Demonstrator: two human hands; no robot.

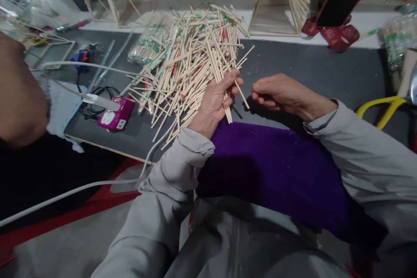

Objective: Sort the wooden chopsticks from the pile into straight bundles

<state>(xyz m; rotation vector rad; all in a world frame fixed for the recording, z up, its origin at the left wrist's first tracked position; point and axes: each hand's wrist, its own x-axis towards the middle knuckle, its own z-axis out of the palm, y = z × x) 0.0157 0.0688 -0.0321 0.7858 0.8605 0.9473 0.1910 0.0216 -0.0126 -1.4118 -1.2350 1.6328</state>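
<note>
Dark grey surface (286,58) stretches under the work, with a pale ledge behind it. Gripped in the left hand (216,100) is a bundle of thin wooden sticks (214,63), one slanting stick (243,95) crossing the rest toward the right. Just beside it, the right hand (283,91) is curled closed, no stick showing in it. Gathering or sorting sticks seems the step in hand; evening the bundle would call for the right fingertips to pinch that stray one while the left grip stays firm. Beyond the left hand spreads a loose pile (182,69), beside a clear plastic packet (150,37). Further left sits a purple power adapter (120,110); far left, another person's blurred arm (19,95).
</note>
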